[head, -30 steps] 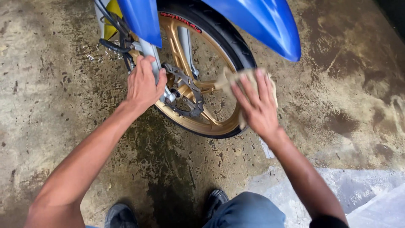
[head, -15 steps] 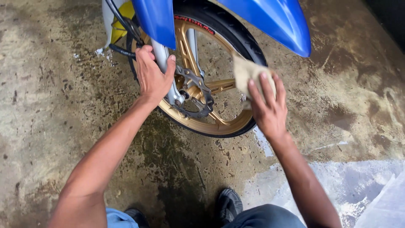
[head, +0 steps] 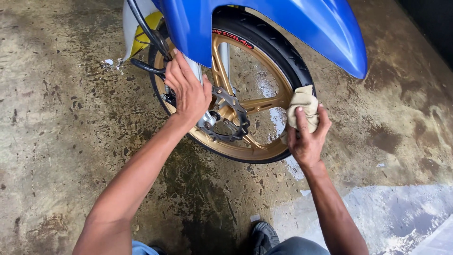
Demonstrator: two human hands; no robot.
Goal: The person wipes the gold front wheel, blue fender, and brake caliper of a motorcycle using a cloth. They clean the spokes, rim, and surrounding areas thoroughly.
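A motorcycle front wheel with a gold rim (head: 264, 101) and black tyre (head: 278, 45) stands under a blue fender (head: 292, 23). My left hand (head: 188, 92) grips the fork leg beside the brake disc (head: 231, 115). My right hand (head: 306, 137) holds a beige cloth (head: 302, 104) bunched against the right edge of the tyre and rim.
Stained, wet concrete floor (head: 61, 141) lies all around. A pale wet patch (head: 391, 212) spreads at the lower right. My dark shoe (head: 262, 236) is at the bottom, just below the wheel. Black cables (head: 146, 33) run beside the fork.
The view has shifted closer to the wheel. My right hand with the cloth has moved from the spokes outward to the tyre's right edge and bunched the cloth. My left hand has stayed on the fork.
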